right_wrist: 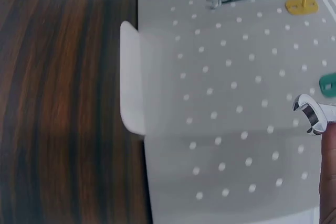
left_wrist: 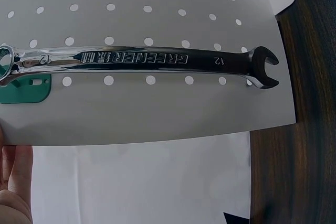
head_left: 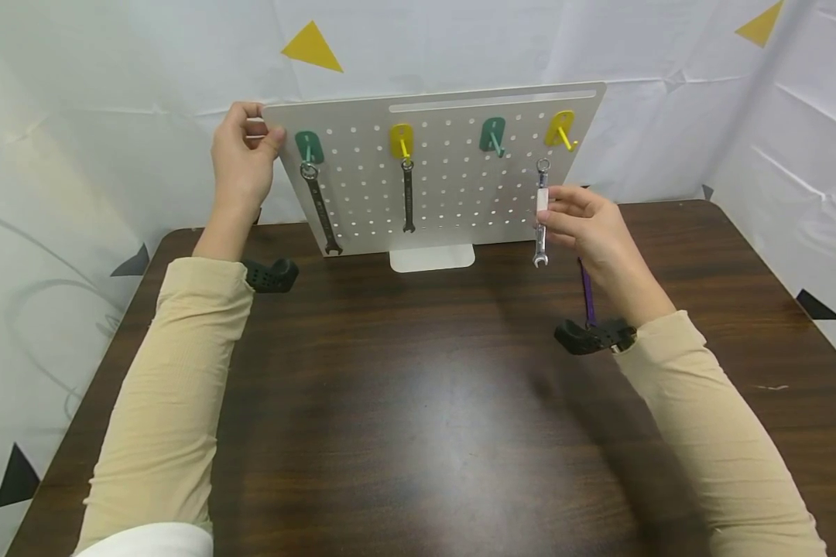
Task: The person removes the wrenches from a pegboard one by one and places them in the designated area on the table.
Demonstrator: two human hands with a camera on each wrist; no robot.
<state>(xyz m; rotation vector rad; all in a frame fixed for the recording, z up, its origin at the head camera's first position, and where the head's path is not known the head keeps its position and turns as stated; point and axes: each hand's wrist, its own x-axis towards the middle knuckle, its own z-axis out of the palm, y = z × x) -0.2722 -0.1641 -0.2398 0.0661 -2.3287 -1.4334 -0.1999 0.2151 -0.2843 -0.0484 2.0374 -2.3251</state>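
Nearest: two tan sleeves, the left sleeve (head_left: 160, 394) and the right sleeve (head_left: 721, 425), reaching forward over the table (head_left: 418, 418).

Right hand (head_left: 588, 228): thumb and fingers clamped together on the mid-handle of a small shiny wrench (head_left: 540, 236). Wrench roughly upright, ring end up, forked end down, in front of the pegboard (head_left: 351, 116) near its right edge. The ring sits just below and left of the right yellow hook (head_left: 560, 128); in the head view it is not on the hook.

Left hand (head_left: 244, 162): thumb on the front face, fingers bent behind, gripping the pegboard's upper left corner.

Further out: the left green hook (head_left: 308, 145) carries a long dark wrench (head_left: 320, 205) by its ring; the left yellow hook (head_left: 400, 139) carries a shorter wrench (head_left: 408, 197) likewise. The right green hook (head_left: 492, 135) bears nothing. The pegboard stands near the table's far edge, its white foot (head_left: 432, 259) toward the person.

Judgement: step in hand is working the wrench at the right yellow hook; cannot tell whether hanging or removing. Hanging would call for raising the ring, lining it up with the tip and keeping the board steady.
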